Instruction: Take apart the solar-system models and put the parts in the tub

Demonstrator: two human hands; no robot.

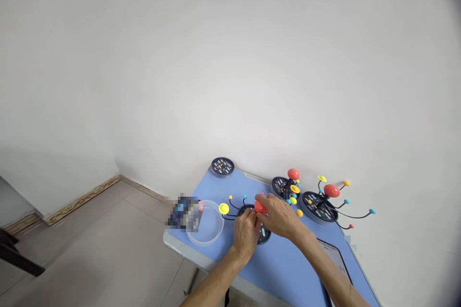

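My right hand (279, 214) is closed round a red ball (260, 207) above a round black base (265, 234) on the blue table. Just below and left of it, my left hand (246, 233) is closed, its fingertips pinched against the underside of the ball. What those fingertips grip is hidden. Thin black curved arms reach left from this base, ending in a yellow ringed ball (224, 208), a small orange ball (230, 197) and a small blue ball (245, 196). Both hands cover much of the base.
Two similar planet models, one with a red ball (293, 173) and one with a larger red ball (332, 190), stand at the back right. A round black disc (223, 166) lies at the back left. A clear round tray (205, 240) sits front left; a tablet (336, 259) lies right.
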